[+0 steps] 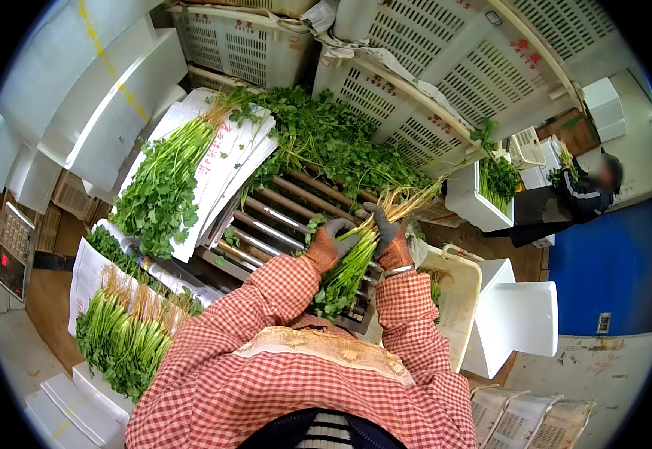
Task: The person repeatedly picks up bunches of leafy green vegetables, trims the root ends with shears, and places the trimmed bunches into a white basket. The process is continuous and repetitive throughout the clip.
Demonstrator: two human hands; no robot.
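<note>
My right hand (391,238), in a grey-and-orange work glove, grips a bunch of coriander (359,250) just below its pale roots. On the stems' left side, my gloved left hand (329,244) curls its fingers and thumb around them. The bunch slants over a rack of metal rollers (267,210), roots up to the right and leaves down towards my body. Beyond the rack lies a heap of loose coriander (326,132). To the left, another coriander bunch (174,174) rests on a stack of printed white paper sheets (230,149).
Several rooted bunches (126,325) lie at lower left, near a digital scale (15,252). Tall slatted plastic crates (393,106) stand behind the heap. A cream plastic crate (461,303) and a white foam box (514,320) stand at right. Another person (584,191) is farther right.
</note>
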